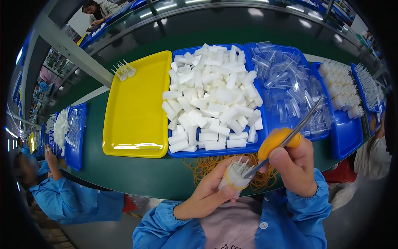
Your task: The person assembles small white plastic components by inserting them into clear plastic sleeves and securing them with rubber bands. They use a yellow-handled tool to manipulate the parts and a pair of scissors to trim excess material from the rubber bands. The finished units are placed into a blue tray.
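Near the table's front edge, my left hand (211,193) is closed around a small bundle of white pieces (234,179). Thin pale rods stick up from the bundle's top, and a yellow rubber band appears to circle it. My right hand (295,166) grips slim metal tweezers (296,129), their lower tip touching or very close to the rods. An orange finger cover (275,144) wraps a finger of that hand. Loose rubber bands (203,168) lie in a heap on the green table beneath both hands.
Ahead is a blue tray (178,154) heaped with white foam-like blocks (215,93). A yellow tray (134,108) at its left holds a few white pronged pieces (123,70). Clear plastic tubes (286,79) fill a blue tray on the right, beside white rod bundles (340,85). A co-worker (66,195) works at left.
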The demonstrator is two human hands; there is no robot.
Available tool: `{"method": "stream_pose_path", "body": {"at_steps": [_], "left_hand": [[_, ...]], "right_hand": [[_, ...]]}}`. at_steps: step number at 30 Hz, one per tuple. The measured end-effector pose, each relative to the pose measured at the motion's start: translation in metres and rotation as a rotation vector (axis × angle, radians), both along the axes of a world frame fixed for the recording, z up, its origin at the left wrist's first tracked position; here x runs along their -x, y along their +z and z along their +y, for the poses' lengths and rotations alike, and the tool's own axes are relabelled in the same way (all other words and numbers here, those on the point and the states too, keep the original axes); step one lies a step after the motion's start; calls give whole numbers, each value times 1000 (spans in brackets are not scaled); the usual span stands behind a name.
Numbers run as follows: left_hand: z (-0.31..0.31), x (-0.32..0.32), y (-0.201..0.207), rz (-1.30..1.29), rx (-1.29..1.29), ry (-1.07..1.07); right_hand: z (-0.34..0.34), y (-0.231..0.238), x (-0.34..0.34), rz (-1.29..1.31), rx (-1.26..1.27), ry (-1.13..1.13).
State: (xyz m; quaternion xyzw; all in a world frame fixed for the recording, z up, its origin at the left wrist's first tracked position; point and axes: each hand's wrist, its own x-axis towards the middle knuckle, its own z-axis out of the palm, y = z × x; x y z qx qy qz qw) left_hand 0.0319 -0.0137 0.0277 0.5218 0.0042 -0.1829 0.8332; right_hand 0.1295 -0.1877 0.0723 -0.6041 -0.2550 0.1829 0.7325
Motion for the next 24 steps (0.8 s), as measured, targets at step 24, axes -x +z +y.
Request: {"method": "stream_pose_path", "body": {"at_steps": [24], "left_hand": [[16, 2, -10, 74, 86, 8]], "right_hand": [[-7, -20, 6, 65, -49, -160]]}}
